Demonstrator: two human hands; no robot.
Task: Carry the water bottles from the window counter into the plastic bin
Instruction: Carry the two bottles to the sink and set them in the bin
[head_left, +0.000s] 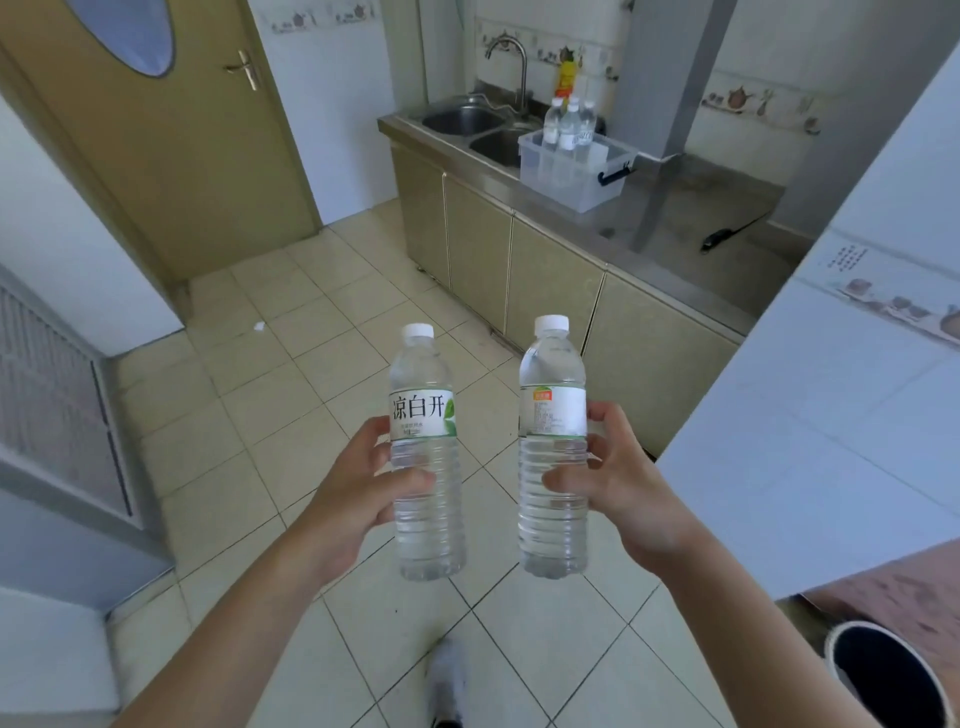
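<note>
My left hand (358, 488) grips a clear water bottle (423, 395) with a white cap and a label with black characters, held upright over the tiled floor. My right hand (623, 488) grips a second clear water bottle (553, 374) with a white cap, also upright, a little to the right of the first. Far ahead on the steel counter stands the clear plastic bin (597, 182) with a dark handle clip. Three water bottles (569, 127) stand upright inside it, at its back left.
A double steel sink (462, 119) with a tap lies left of the bin. A black utensil (719, 239) lies on the counter (685, 218) at the right. A white wall corner (831, 415) juts in at right, a dark round bucket (883, 675) below it. A tan door (171, 156) stands at left.
</note>
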